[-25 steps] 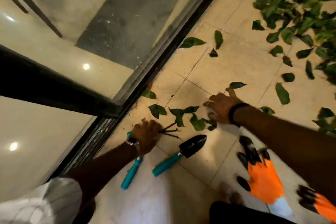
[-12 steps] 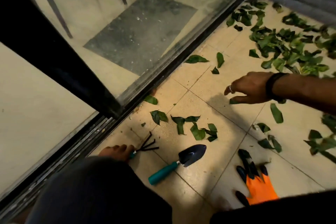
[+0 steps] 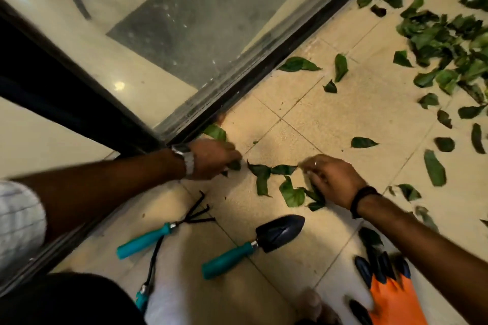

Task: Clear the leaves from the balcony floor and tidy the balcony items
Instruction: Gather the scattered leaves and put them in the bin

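Note:
Green leaves lie scattered over the beige tiled balcony floor (image 3: pixel 330 119), thickest in a pile (image 3: pixel 435 34) at the upper right. A small cluster of leaves (image 3: pixel 289 192) lies between my hands. My left hand (image 3: pixel 211 158) is by the door track, fingers curled on a leaf (image 3: pixel 234 165), with another leaf (image 3: pixel 216 132) just beyond it. My right hand (image 3: pixel 335 179) rests on the right side of the cluster, fingers bent down onto dark leaves; its grip is hidden.
Below my hands lie a teal-handled hand rake (image 3: pixel 144 241), a black trowel (image 3: pixel 280 229) and a third teal-handled tool (image 3: pixel 151 266). An orange glove with black claws (image 3: pixel 393 295) is at lower right. The glass sliding door (image 3: pixel 211 21) and its dark track (image 3: pixel 264 71) border the left.
My left hand let go of the hand rake and moved up to the leaves by the track. My right hand came back down from farther right onto the leaf cluster.

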`<state>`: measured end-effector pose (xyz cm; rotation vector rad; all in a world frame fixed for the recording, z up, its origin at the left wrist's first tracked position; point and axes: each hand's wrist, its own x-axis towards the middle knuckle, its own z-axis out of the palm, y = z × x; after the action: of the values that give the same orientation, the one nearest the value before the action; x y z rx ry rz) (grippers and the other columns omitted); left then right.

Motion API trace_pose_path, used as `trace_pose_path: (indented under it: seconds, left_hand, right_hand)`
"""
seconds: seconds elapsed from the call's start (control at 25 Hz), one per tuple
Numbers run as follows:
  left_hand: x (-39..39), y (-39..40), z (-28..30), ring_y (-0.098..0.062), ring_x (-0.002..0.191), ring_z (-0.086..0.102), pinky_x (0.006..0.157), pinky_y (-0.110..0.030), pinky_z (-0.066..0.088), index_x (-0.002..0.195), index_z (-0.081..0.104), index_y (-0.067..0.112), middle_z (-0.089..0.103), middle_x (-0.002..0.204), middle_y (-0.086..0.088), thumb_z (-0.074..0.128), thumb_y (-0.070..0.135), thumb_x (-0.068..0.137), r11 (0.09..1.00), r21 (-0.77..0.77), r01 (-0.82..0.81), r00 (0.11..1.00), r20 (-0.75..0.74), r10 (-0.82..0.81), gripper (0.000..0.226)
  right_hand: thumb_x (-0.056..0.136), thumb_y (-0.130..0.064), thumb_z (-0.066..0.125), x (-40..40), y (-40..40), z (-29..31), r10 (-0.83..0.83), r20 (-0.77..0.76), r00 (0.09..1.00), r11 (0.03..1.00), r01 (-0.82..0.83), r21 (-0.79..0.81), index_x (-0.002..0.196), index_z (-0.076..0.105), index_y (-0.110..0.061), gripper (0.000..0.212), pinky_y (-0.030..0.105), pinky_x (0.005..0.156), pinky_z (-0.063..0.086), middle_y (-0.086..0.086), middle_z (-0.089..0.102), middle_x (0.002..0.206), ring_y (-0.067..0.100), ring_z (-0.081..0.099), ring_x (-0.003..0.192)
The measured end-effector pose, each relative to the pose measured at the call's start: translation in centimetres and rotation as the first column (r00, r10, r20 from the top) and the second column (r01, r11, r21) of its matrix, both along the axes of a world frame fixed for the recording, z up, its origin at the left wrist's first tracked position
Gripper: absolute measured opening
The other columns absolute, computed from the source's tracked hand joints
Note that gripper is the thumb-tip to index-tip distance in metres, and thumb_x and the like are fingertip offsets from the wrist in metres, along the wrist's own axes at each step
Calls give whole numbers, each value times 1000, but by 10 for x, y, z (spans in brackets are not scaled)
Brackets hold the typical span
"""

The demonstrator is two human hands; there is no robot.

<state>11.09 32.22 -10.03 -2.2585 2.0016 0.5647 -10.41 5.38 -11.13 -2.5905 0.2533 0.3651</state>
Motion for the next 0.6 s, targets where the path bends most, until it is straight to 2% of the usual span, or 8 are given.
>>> trace_pose_path:
  seconds: [0.08,0.16,0.28,0.4,0.52,0.6]
  left_hand:
    - [-2,-25,-9,-22,107,54,84,-42,52,137,50,20,53,127,-4,61,35,93,999,-19,-51,999,-15,51,49]
    - [-5,-41,-21,-22,103,49,81,-42,50,133,50,19,50,126,-5,68,45,87,996,-24,-82,997,8,83,55]
    - [-1,-43,-28,-20,105,45,82,-35,46,119,60,22,49,124,-4,68,48,86,995,84,-51,999,0,51,43]
    - [-1,-50,-22,-20,107,45,80,-30,41,110,67,23,52,123,-2,66,47,89,993,116,-38,999,23,36,33]
    - [-1,-52,-13,-20,100,54,78,-31,46,99,68,19,59,105,2,69,40,89,992,45,-116,987,-110,120,23]
    - [5,-51,3,-18,87,61,74,-32,50,95,68,19,61,89,7,69,37,90,975,-15,-223,948,-238,213,19]
  right_hand:
    - [98,-22,56,13,23,-18,-26,107,994,1000,25,9,128,64,-18,31,33,95,48,2,62,123,21,59,110]
    - [96,-33,61,24,46,-29,-15,133,991,1000,17,-12,131,62,-19,37,32,93,45,3,59,124,22,55,111]
    - [94,-34,64,36,66,-34,-37,138,990,997,45,-59,117,69,-21,27,30,94,40,0,55,122,23,49,111]
    - [97,-29,60,36,74,-35,-73,141,987,994,83,-72,107,70,-17,18,27,94,37,0,56,120,21,47,111]
    - [99,-25,57,40,73,-35,-25,138,990,992,42,-122,115,67,-17,21,27,93,36,2,56,120,23,49,110]
    - [97,-22,61,39,72,-36,-86,128,988,995,93,-48,122,65,-19,25,27,92,37,2,59,118,23,52,110]
